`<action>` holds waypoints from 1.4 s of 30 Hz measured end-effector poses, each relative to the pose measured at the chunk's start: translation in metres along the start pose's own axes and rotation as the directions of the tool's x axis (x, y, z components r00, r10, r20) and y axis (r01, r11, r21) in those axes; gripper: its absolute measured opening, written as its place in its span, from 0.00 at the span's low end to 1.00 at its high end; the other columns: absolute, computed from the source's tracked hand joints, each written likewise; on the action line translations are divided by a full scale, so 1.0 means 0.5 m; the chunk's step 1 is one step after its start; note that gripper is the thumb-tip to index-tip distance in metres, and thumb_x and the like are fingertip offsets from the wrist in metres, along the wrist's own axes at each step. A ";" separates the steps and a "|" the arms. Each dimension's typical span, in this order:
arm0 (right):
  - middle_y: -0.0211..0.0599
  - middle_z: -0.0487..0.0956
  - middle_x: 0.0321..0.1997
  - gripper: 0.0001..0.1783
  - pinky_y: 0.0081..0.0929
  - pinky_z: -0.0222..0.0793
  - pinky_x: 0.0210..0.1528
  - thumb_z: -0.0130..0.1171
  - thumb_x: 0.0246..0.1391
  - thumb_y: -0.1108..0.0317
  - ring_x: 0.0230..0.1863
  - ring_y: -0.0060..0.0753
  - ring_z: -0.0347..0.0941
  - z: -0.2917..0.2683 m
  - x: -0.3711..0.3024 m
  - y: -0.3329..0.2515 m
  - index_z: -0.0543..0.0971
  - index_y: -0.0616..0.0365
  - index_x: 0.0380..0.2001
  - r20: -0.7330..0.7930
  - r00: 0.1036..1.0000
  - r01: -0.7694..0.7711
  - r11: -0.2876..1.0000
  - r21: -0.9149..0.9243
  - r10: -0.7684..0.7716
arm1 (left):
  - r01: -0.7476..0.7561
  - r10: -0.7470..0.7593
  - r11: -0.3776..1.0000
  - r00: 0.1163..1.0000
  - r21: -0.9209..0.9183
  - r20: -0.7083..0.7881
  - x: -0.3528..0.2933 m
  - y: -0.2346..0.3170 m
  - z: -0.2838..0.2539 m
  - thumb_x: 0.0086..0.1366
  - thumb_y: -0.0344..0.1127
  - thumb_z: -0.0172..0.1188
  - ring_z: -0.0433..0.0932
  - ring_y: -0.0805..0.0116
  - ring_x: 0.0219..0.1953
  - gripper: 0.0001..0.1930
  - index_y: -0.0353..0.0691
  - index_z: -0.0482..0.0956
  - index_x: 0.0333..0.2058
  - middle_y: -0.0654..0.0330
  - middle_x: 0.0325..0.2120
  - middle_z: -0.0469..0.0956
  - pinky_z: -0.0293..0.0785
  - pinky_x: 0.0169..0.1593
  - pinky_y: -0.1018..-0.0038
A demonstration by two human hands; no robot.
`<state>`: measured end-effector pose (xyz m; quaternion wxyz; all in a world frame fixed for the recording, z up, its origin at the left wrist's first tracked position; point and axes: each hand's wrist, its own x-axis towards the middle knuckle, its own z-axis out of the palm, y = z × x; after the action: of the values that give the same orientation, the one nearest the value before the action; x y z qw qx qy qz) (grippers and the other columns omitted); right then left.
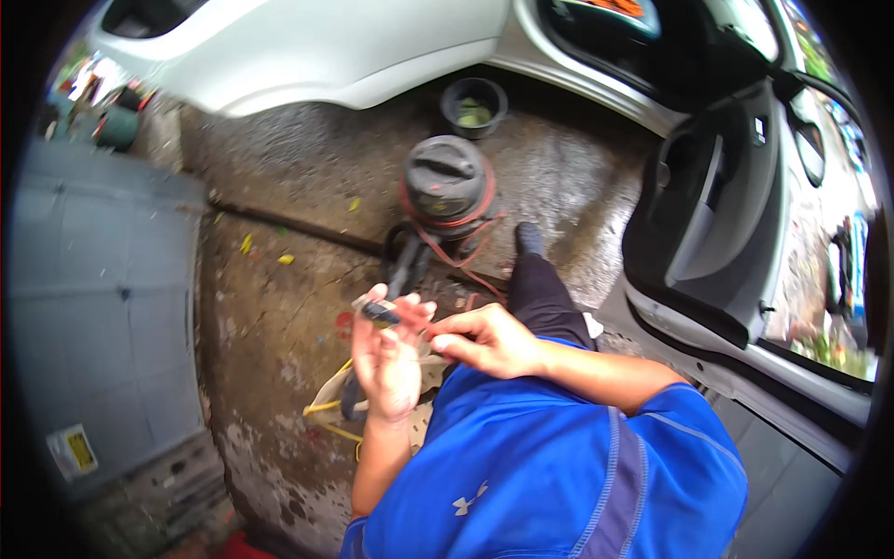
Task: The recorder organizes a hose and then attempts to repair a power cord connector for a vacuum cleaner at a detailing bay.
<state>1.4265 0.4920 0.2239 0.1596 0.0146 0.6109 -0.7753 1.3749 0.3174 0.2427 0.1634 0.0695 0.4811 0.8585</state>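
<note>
In front of my body, my left hand (pixel 389 373) is turned palm up, with its fingers curled about a small dark piece (pixel 380 313) that has a pale end. It looks like a power plug, though blur hides its detail. My right hand (pixel 492 341) comes in from the right and pinches a thin orange-red cord (pixel 429 331) close to the left fingers. Beyond both hands stands a dark drum-shaped vacuum cleaner (pixel 447 182), with orange cord wound round its body. Its black hose (pixel 405 270) hangs down on the near left side.
A black bucket (pixel 474 110) with something greenish inside is behind the vacuum. The silver car (pixel 354 51) spans the far side, its door (pixel 712 214) swung open at right. A grey panel (pixel 102 289) borders the left. Beneath my left arm lies a pale bag (pixel 331 402) with yellow edging.
</note>
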 end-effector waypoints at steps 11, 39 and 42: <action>0.42 0.66 0.75 0.41 0.60 0.58 0.72 0.58 0.59 0.35 0.74 0.55 0.61 -0.556 -0.027 0.366 0.69 0.41 0.71 -0.374 0.725 -0.657 0.421 -0.625 0.578 | 0.259 -0.248 0.951 0.965 0.171 -0.084 0.257 -0.235 0.122 0.80 0.43 0.49 0.61 0.84 0.24 0.16 0.35 0.74 0.53 0.66 0.34 0.70 0.57 0.25 0.85; 0.56 0.82 0.53 0.34 0.49 0.70 0.61 0.57 0.62 0.42 0.58 0.61 0.77 -1.460 -0.015 0.454 0.76 0.60 0.58 -0.899 -0.424 -0.676 0.699 0.234 -0.109 | -0.119 -0.170 0.675 0.935 0.728 0.310 0.540 -0.496 0.277 0.66 0.32 0.70 0.85 0.66 0.41 0.28 0.30 0.66 0.59 0.51 0.45 0.81 0.84 0.43 0.73; 0.55 0.82 0.50 0.36 0.50 0.70 0.60 0.58 0.62 0.43 0.54 0.60 0.78 -1.365 0.026 0.385 0.71 0.53 0.66 -0.897 -0.282 -0.726 0.687 -0.032 -0.341 | -0.111 -0.072 0.814 0.954 0.570 0.289 0.504 -0.462 0.255 0.66 0.34 0.71 0.85 0.67 0.39 0.27 0.31 0.66 0.56 0.51 0.41 0.82 0.84 0.42 0.73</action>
<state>1.3475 1.0999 -0.1333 -0.2389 0.6741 0.6871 -0.1281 1.2237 0.6193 0.1043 0.1961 0.2493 0.6888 0.6518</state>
